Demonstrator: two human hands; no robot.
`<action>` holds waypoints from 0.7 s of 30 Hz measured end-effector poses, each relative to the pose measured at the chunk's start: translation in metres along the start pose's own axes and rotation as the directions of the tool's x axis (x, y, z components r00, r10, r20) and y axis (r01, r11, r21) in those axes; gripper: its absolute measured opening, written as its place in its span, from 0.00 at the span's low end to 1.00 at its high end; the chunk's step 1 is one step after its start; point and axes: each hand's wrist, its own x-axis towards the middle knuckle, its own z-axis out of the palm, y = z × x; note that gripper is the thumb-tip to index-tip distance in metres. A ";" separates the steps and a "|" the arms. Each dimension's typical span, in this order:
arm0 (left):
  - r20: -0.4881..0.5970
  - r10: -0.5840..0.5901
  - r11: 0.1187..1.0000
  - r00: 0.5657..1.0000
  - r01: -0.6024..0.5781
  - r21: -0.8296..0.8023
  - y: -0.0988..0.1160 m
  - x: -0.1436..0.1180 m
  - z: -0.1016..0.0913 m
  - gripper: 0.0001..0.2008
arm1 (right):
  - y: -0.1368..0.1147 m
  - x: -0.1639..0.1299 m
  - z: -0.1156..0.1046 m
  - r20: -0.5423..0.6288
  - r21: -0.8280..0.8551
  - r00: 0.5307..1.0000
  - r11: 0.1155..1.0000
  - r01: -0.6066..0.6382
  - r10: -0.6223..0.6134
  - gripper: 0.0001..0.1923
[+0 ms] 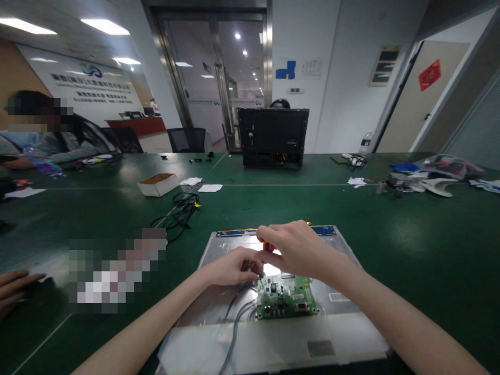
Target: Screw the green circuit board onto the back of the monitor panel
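Note:
My right hand [292, 247] is closed round the red-and-black handle of a screwdriver [267, 246], held over the upper left corner of a green circuit board [287, 297]. Beside that corner, my left hand [236, 266] has its fingers curled together near the screwdriver's lower end; what they pinch is hidden. The board lies on the silvery back of a flat display panel [336, 333]. Along the panel's far edge runs a narrow blue circuit strip [326, 230]. Grey cables [235, 333] lead from the board's left side toward me.
Black cables [177, 213] and an open white box [158, 185] lie on the green table [410, 250] at left. A black monitor casing [273, 138] stands at the back. Another person's hand [17, 289] rests at far left. Plastic bags [449, 165] and parts sit at right.

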 end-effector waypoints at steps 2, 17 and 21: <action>0.003 0.012 1.000 1.000 -0.012 -0.003 -0.002 0.000 0.001 0.04 | 0.000 -0.001 -0.001 0.011 -0.005 1.000 1.000 0.004 -0.004 0.09; 0.004 0.014 1.000 1.000 -0.014 0.020 -0.002 0.002 -0.002 0.02 | 0.003 -0.004 -0.003 0.022 0.086 0.998 0.995 0.054 -0.056 0.10; 0.006 -0.014 1.000 1.000 0.014 -0.004 0.001 0.001 -0.001 0.02 | 0.004 -0.002 -0.003 0.022 0.017 1.000 1.000 0.014 -0.015 0.07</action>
